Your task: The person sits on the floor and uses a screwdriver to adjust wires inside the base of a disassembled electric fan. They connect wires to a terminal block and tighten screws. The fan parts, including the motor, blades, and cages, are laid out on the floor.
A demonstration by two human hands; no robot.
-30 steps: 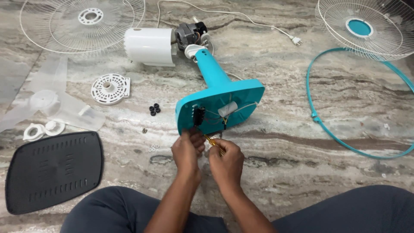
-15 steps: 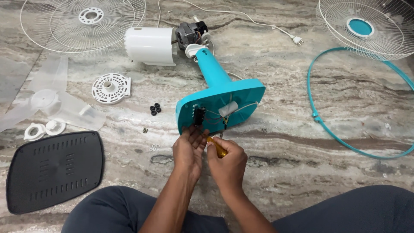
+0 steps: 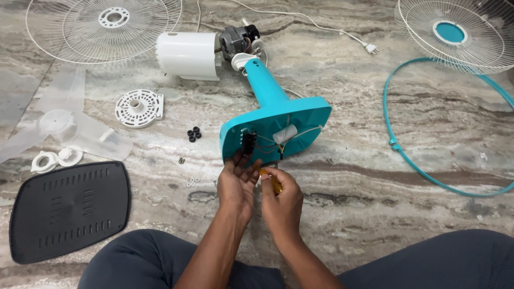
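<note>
A person sits on a stone floor (image 3: 375,214) with a fan taken apart all around. The blue fan stand (image 3: 278,120) lies on its side in the middle, with the open bottom of its base facing the person. Inside the base there is a black switch block (image 3: 249,142), a small white can (image 3: 285,134) and some thin wires. The left hand (image 3: 236,184) reaches up to the base, and its fingers touch the lower edge just under the switch block. The fingers are a little spread and hold nothing that can be seen. The right hand (image 3: 281,200) is right beside the left one, closed around a small yellow tool (image 3: 269,179) with its tip pointing toward the base. It is too small to tell what kind of tool it is. At the top end of the stand sit the motor (image 3: 238,40) and a white cover (image 3: 188,55). A white cord with a plug (image 3: 371,49) runs off to the right. A white wire grill (image 3: 104,27) lies at the top left and another grill with a blue middle (image 3: 455,32) lies at the top right. A blue ring (image 3: 407,155) lies on the right. On the left are a clear fan blade (image 3: 59,123), a round white disc (image 3: 139,108) and a black plate (image 3: 69,211). Some small black bits (image 3: 194,134) lie near the base
</note>
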